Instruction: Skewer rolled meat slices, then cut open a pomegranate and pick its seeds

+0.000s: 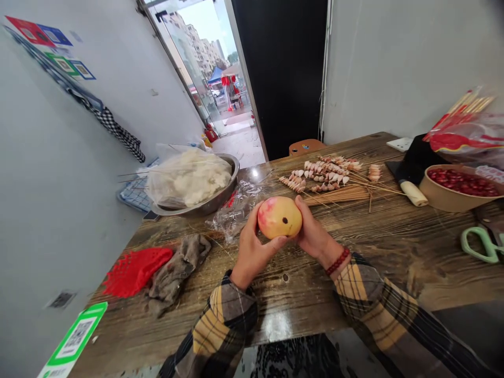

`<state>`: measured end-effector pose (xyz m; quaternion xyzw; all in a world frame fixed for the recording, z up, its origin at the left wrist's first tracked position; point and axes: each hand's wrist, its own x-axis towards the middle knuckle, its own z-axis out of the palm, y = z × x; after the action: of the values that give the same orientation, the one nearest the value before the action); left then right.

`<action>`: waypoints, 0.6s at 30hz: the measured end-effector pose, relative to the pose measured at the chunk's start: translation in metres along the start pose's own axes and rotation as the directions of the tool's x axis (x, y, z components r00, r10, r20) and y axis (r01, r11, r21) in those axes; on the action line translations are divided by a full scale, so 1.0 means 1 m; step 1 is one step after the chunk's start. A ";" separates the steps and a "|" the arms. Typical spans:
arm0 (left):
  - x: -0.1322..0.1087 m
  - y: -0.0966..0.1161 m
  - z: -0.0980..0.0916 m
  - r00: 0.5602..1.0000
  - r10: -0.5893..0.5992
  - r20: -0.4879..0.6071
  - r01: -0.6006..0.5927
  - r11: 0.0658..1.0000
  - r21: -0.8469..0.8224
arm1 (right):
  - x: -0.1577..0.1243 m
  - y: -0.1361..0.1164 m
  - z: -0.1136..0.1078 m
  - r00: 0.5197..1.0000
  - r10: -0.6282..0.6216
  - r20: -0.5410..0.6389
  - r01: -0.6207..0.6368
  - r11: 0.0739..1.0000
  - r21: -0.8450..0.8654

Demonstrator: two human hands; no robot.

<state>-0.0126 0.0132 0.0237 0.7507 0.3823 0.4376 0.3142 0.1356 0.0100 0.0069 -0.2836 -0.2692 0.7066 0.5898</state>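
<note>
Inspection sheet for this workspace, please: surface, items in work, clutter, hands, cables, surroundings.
Surface: wood-grain table, brown, with glare near its front edge.
Items in work: mango, yellow with a red blush and a dark spot.
Clutter: red mesh, grey cloth, crumpled clear plastic, loaded skewers, metal basin, paper bowl of red fruit, green-handled scissors.
Hands: left hand and right hand hold the mango from either side.
Cables: thin white lines by the black panel; possibly cords.
Surroundings: pale walls, glass door, street beyond.

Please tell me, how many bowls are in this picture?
2: a metal bowl beyond the held fruit, on the left; and a paper bowl of red berries, right. Others could hide behind the red-printed bag.
</note>
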 end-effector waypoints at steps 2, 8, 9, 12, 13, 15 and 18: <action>-0.001 0.000 -0.002 1.000 -0.008 0.016 0.010 0.998 -0.069 | -0.001 -0.001 -0.001 1.000 -0.011 0.007 0.011 1.000 -0.006; 0.002 0.004 -0.007 0.985 -0.057 0.165 0.122 0.901 -0.417 | -0.005 -0.012 -0.010 0.895 -0.444 0.046 0.433 0.838 -0.332; 0.002 0.004 -0.007 0.974 -0.083 0.209 0.181 0.842 -0.508 | -0.007 -0.015 -0.009 0.860 -0.504 0.081 0.488 0.764 -0.422; 0.002 0.005 -0.006 0.942 -0.165 0.291 0.327 0.639 -0.696 | -0.013 -0.019 -0.003 0.792 -0.550 0.264 0.571 0.518 -0.636; 0.002 0.004 -0.005 0.941 -0.201 0.274 0.339 0.595 -0.729 | -0.015 -0.020 0.000 0.778 -0.531 0.337 0.594 0.444 -0.671; 0.001 0.003 -0.002 0.944 -0.268 0.195 0.318 0.566 -0.760 | -0.019 -0.019 0.006 0.753 -0.480 0.450 0.634 0.348 -0.690; -0.001 0.000 0.001 0.953 -0.288 0.094 0.261 0.624 -0.737 | -0.020 -0.018 0.009 0.741 -0.446 0.501 0.657 0.330 -0.678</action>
<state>-0.0118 0.0122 0.0229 0.4833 0.2862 0.5141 0.6482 0.1438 -0.0078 0.0276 -0.3330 -0.7110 0.2756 0.5547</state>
